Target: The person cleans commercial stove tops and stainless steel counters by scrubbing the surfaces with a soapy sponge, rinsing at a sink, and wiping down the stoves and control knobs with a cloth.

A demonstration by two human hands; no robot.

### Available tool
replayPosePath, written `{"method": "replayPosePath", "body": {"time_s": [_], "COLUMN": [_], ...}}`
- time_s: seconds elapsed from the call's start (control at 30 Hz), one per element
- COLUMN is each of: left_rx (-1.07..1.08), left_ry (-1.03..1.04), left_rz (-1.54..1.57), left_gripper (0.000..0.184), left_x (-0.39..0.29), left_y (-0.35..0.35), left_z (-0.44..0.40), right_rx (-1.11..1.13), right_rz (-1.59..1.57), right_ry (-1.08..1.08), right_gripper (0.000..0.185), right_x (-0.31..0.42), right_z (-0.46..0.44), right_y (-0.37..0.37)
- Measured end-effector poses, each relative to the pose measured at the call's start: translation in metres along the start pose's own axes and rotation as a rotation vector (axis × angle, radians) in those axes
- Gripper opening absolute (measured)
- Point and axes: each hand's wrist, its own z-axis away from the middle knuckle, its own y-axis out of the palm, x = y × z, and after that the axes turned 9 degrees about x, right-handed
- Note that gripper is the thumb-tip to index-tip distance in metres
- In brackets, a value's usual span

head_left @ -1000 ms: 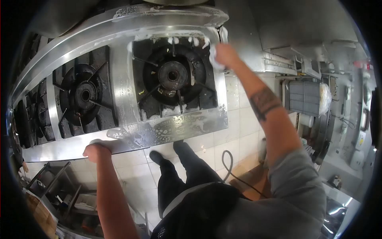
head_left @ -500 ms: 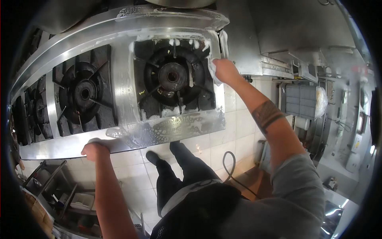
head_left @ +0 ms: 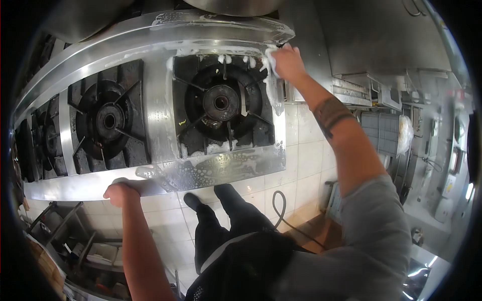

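Note:
My right hand [head_left: 288, 62] is at the far right corner of the steel gas stove [head_left: 158, 110], closed on what looks like a white cloth [head_left: 271, 59] pressed to the soapy rim. Foam around it makes the cloth's outline hard to tell. Beside this hand is the right burner grate [head_left: 231, 140], black, with foam along its edges. At the stove's front edge, my left hand [head_left: 122, 192] has its fingers curled over the metal lip. Suds cover the front panel [head_left: 221, 168] below the right grate.
A second burner grate [head_left: 109, 120] sits to the left, with another beyond it. Large pots [head_left: 231, 5] stand behind the stove. A dark hose [head_left: 279, 205] loops over the tiled floor [head_left: 306, 160]. Metal shelving [head_left: 60, 226] holding containers is at lower left.
My right hand has moved with the cloth along the stove's right rim, away from me toward the back corner. My left hand stays on the front edge.

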Motion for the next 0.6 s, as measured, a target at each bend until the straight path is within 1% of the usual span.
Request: {"method": "replayPosePath", "body": {"time_s": [0.03,0.07,0.1,0.17,0.2,0.23,0.27,0.3,0.37,0.4,0.47,0.57,0.6], "left_rx": [0.005,0.003,-0.009,-0.015,-0.005,0.002,0.002,-0.002,-0.008,0.006,0.015,-0.007,0.020], "left_ry": [0.010,0.012,0.021,0.027,0.011,-0.008,-0.012,-0.020,-0.015,0.002,0.026,-0.004,0.018], "left_rz": [-0.003,-0.005,-0.042,-0.070,-0.016,0.039,0.044,0.077,0.110,0.106,0.089,0.025,0.030], "left_gripper": [0.060,0.060,0.061,0.062,0.063,0.064,0.064,0.065,0.065,0.065,0.065,0.065,0.064], "left_x": [0.001,0.003,0.006,0.004,-0.001,-0.003,-0.002,-0.002,-0.001,0.001,0.000,0.002,0.007], "left_y": [0.000,0.000,-0.001,0.001,0.001,0.001,0.000,0.001,0.001,0.001,0.000,0.002,0.001], "left_z": [0.001,-0.003,-0.012,-0.010,0.001,0.007,0.008,0.007,0.004,0.002,0.002,-0.002,-0.014], "right_rx": [-0.089,-0.165,-0.158,0.052,0.048,0.041,0.036,0.032,-0.165,-0.172,-0.128,-0.094,0.030], "right_rz": [-0.004,-0.077,-0.083,-0.044,-0.041,-0.037,-0.033,-0.031,-0.005,-0.010,-0.080,-0.071,-0.058], "right_ry": [0.039,0.005,0.010,0.042,0.044,-0.018,-0.081,-0.079,-0.056,-0.059,-0.062,-0.051,-0.070], "right_gripper": [0.024,0.023,0.023,0.023,0.023,0.024,0.025,0.025,0.028,0.028,0.029,0.029,0.027], "right_x": [-0.003,-0.003,-0.002,0.010,0.016,0.021,0.022,0.016,0.002,-0.004,-0.010,0.007,0.019], "right_z": [-0.016,-0.021,-0.012,0.023,0.042,0.061,0.070,0.061,0.025,0.008,-0.010,0.036,0.059], "right_y": [0.000,0.006,0.018,0.020,0.019,0.020,0.021,0.024,0.032,0.026,0.013,0.041,0.024]}}
